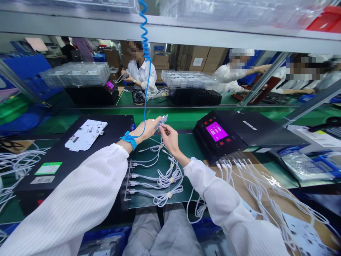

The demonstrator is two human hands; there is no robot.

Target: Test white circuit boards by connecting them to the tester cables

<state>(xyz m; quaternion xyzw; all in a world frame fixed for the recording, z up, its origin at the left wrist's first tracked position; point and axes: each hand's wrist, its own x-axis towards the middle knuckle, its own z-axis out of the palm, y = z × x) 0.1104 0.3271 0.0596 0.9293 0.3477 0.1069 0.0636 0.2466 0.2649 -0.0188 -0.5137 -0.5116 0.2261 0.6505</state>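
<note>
My left hand, with a blue wrist strap on its wrist, grips a small white circuit board above the bench. Thumb and forefinger of my right hand are pinched together at the near edge of that board; what sits between them is too small to make out. Below both hands, several bundled white cables run from a row of sockets on the black box at left. A larger white circuit board lies on top of that box.
At right stands a black test box with a lit purple screen and white cables plugged into its front. A coiled blue cord hangs from the shelf. Across the bench, a person in white works beside stacked clear trays.
</note>
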